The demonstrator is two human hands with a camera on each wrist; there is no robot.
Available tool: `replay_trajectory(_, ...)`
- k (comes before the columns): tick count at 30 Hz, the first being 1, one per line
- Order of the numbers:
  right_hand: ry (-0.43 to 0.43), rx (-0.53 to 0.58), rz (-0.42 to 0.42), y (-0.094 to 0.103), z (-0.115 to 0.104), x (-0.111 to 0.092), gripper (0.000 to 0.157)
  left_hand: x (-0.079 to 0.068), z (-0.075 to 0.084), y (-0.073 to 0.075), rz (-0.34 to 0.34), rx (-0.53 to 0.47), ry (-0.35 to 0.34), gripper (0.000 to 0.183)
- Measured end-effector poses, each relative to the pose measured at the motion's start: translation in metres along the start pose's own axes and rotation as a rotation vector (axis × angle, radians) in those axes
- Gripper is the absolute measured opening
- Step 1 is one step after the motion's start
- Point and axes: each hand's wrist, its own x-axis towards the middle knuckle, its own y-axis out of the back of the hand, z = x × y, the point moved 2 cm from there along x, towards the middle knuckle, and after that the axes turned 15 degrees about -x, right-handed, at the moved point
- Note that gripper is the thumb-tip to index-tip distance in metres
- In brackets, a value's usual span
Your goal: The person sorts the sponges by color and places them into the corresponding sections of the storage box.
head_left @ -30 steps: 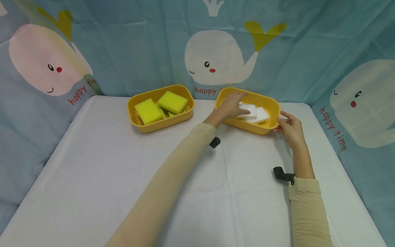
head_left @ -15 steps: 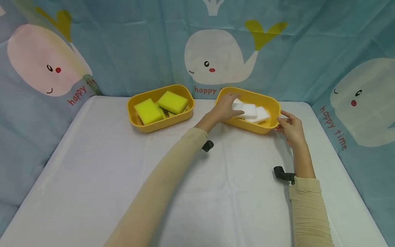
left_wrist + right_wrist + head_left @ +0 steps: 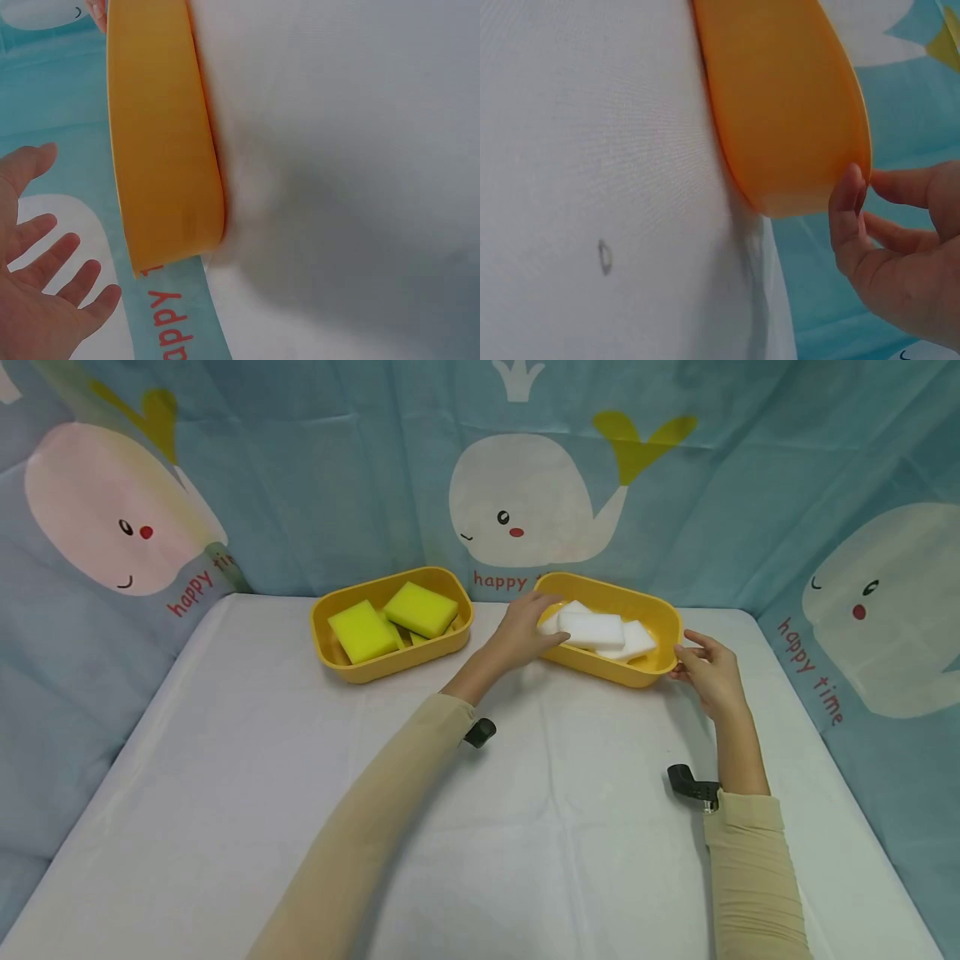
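My left hand point(image 3: 517, 631) hovers by the left end of the right-hand yellow bin point(image 3: 603, 670), fingers spread and holding nothing. In the left wrist view the same left hand point(image 3: 45, 277) stands apart from the bin's wall point(image 3: 161, 142), fingers extended. Several white sponges point(image 3: 591, 631) lie overlapping inside this bin. At its right end my right hand point(image 3: 712, 677) holds the rim. The right wrist view has the thumb of this right hand point(image 3: 900, 262) against the bin's outer wall point(image 3: 787, 112), with a fingertip at the rim.
A second yellow bin point(image 3: 375, 672) stands to the left, holding several yellow sponges point(image 3: 420, 608). Both bins sit at the back of the white-covered table point(image 3: 480, 877). Behind them hangs a blue whale-print cloth point(image 3: 360, 485), which also runs along both sides.
My left hand has drawn back leftward and toward me from over the white sponges, uncovering more of them. The right hand and both bins stay in place.
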Motion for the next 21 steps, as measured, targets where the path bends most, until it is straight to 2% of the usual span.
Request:
replay_trajectory(5, -0.002, -0.1, 0.041, 0.002, -0.004, -0.003, 0.062, -0.018, -0.004, 0.009, 0.04, -0.001, 0.03, 0.062)
replay_trajectory(6, -0.002, -0.123, 0.053, 0.002, -0.005, -0.004, 0.062, -0.016, -0.013, 0.01, 0.046, -0.001, 0.025, 0.063)
replay_trajectory(10, 0.009, -0.218, 0.092, 0.004, -0.012, -0.007, 0.061, -0.028, -0.02, 0.02, 0.084, 0.005, 0.026, 0.06)
replay_trajectory(12, 0.023, -0.25, 0.102, 0.004, -0.015, -0.01, 0.06, -0.034, -0.024, 0.024, 0.109, 0.004, 0.023, 0.059)
replay_trajectory(13, 0.035, -0.266, 0.104, 0.004, -0.017, -0.011, 0.06, -0.042, -0.017, 0.028, 0.123, 0.005, 0.03, 0.057)
replay_trajectory(21, 0.126, -0.338, 0.111, 0.001, -0.024, -0.022, 0.056, -0.072, -0.027, 0.051, 0.226, -0.016, 0.05, 0.054)
